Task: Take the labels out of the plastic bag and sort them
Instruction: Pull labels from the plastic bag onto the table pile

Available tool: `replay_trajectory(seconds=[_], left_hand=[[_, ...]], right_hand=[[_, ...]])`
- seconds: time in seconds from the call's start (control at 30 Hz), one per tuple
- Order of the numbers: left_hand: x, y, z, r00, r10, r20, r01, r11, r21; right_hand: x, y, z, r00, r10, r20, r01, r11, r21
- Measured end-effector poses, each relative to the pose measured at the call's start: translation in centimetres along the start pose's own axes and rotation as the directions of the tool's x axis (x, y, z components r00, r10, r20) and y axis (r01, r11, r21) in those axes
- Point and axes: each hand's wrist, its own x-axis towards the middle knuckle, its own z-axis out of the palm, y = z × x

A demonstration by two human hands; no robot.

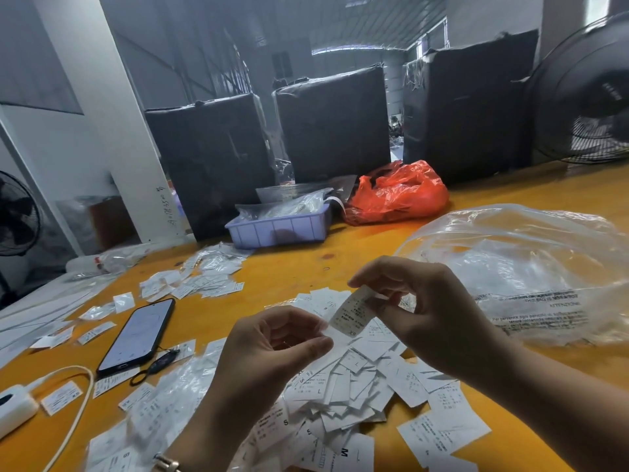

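Observation:
Both hands hold one small white printed label [352, 313] in the air above the table. My left hand [272, 349] pinches its lower end between thumb and forefinger. My right hand [425, 311] pinches its upper end. Beneath them lies a loose heap of white labels [354, 386] marked with sizes such as S, M and L. A large clear plastic bag [531, 267] lies crumpled on the table at the right, behind my right hand. Another scatter of labels [204, 277] lies further back on the left.
A black phone [138, 335] lies left of the heap, with a white charger and cable [20, 407] at the near left. A purple tray [279, 226] holding clear bags and a red plastic bag [398, 195] stand at the back. Black wrapped bales stand behind the orange table [289, 267].

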Motion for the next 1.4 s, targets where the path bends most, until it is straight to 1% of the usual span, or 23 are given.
replay_trajectory(seconds=[0.17, 0.23, 0.33, 0.43, 0.47, 0.53, 0.6, 0.67, 0.77, 0.83, 0.97, 1.13, 1.27, 1.33, 1.37, 1.4], left_hand=[[-0.1, 0.1, 0.2, 0.999, 0.0, 0.039, 0.0, 1.0, -0.009], [0.0, 0.0, 0.3, 0.998, -0.001, 0.058, 0.002, 1.0, -0.006], [0.0, -0.1, 0.6, 0.997, -0.003, 0.077, 0.003, 1.0, 0.006], [0.0, -0.4, 0.7, 0.996, -0.027, 0.081, 0.025, 0.999, 0.025], [0.1, -0.4, 0.8, 0.996, -0.034, 0.08, 0.032, 0.999, 0.029], [0.1, -0.3, 0.7, 0.997, -0.04, 0.064, 0.039, 0.999, 0.014], [0.1, 0.0, 0.6, 0.998, -0.043, 0.048, 0.044, 0.999, -0.022], [0.1, 0.0, 0.5, 0.998, -0.048, 0.044, 0.05, 0.998, -0.045], [0.1, 0.0, 0.7, 0.996, -0.071, 0.058, 0.076, 0.993, -0.087], [0.1, -0.1, 0.9, 0.994, -0.084, 0.066, 0.09, 0.99, -0.105], [0.1, 0.0, 0.8, 0.993, -0.092, 0.068, 0.1, 0.986, -0.135], [0.1, 0.2, 0.8, 0.994, -0.071, 0.082, 0.084, 0.983, -0.162], [0.1, 0.1, 0.8, 0.996, -0.061, 0.06, 0.069, 0.988, -0.14], [0.2, 0.1, 0.5, 0.998, -0.057, 0.038, 0.061, 0.994, -0.09], [0.3, 0.1, 0.2, 0.998, -0.063, 0.03, 0.064, 0.997, -0.044], [0.3, 0.1, -0.3, 0.997, -0.076, 0.023, 0.076, 0.997, 0.012]], right_hand=[[0.1, 0.2, 0.0, 0.999, 0.0, 0.052, 0.002, 0.999, -0.035], [0.0, 0.3, 0.2, 0.997, 0.007, 0.078, -0.005, 1.0, -0.022], [-0.1, 0.5, 0.5, 0.988, 0.06, 0.139, -0.06, 0.998, -0.002], [-0.1, 0.7, 0.7, 0.959, 0.15, 0.24, -0.156, 0.988, 0.006], [0.0, 0.7, 0.8, 0.952, 0.173, 0.251, -0.183, 0.983, 0.015], [0.1, 0.6, 0.7, 0.966, 0.173, 0.192, -0.182, 0.983, 0.029], [0.2, 0.4, 0.4, 0.985, 0.134, 0.111, -0.142, 0.988, 0.066], [0.1, 0.3, 0.2, 0.99, 0.112, 0.085, -0.12, 0.988, 0.095], [-0.2, 0.4, 0.7, 0.987, 0.115, 0.115, -0.122, 0.991, 0.057], [-0.2, 0.4, 1.0, 0.979, 0.117, 0.164, -0.125, 0.991, 0.041], [0.0, 0.5, 0.7, 0.957, 0.132, 0.258, -0.174, 0.973, 0.15], [-0.1, 0.6, 0.7, 0.97, 0.129, 0.205, -0.185, 0.941, 0.284], [-0.2, 0.8, 0.9, 0.964, 0.126, 0.232, -0.186, 0.948, 0.259], [-0.2, 0.5, 0.7, 0.961, 0.143, 0.235, -0.199, 0.951, 0.236], [-0.1, 0.6, 0.5, 0.971, 0.143, 0.19, -0.176, 0.969, 0.172], [0.2, 1.1, 0.0, 0.987, 0.132, 0.092, -0.135, 0.99, 0.033]])
